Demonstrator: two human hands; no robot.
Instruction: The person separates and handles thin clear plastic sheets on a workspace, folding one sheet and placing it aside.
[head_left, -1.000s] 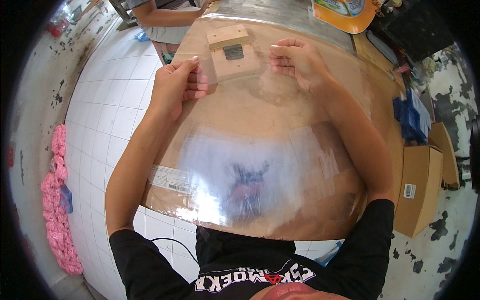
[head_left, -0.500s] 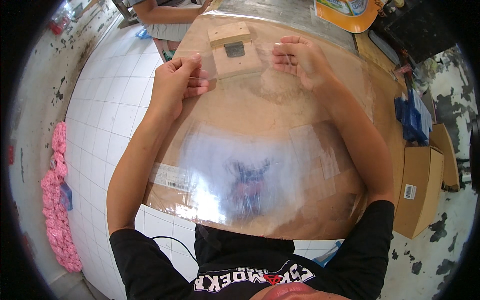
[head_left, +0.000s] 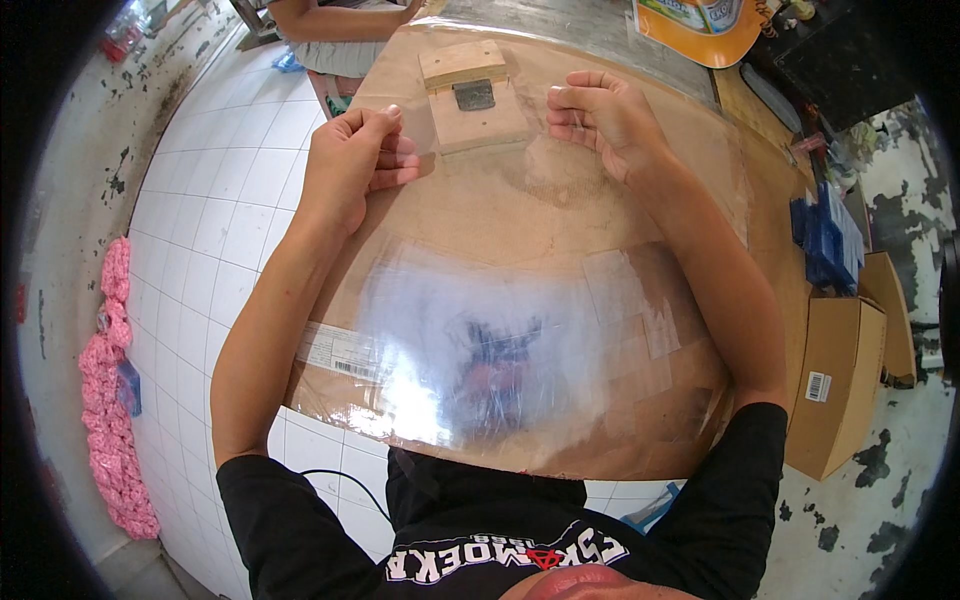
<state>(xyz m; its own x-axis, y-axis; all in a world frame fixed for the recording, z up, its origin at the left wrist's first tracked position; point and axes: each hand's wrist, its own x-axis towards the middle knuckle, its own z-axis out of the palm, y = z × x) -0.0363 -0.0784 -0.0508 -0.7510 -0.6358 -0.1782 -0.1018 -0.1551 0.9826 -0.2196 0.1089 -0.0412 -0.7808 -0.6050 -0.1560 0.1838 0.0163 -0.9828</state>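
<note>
My left hand (head_left: 365,160) is raised left of a small wooden jig (head_left: 478,120), its thumb pressed to the curled index finger. On the other side of the jig, my right hand (head_left: 605,120) makes a similar pinch, the other fingers curled. Faint clear glints show near the fingertips, but whatever they hold is too thin and transparent to make out. The jig is two pale wooden pieces with a dark grey plate (head_left: 474,96) between them. It sits on a cardboard sheet (head_left: 480,225) covered with clear plastic, which reflects light strongly near my body.
At the right stand a cardboard box (head_left: 835,385) and blue packets (head_left: 830,240). An orange panel (head_left: 700,35) lies at the far right. Another person's arm (head_left: 345,22) shows at the far left. A string of pink packets (head_left: 110,400) hangs by the left wall.
Both hands keep almost the same pose and place. The view has shifted very slightly, so the jig appears a little farther right.
</note>
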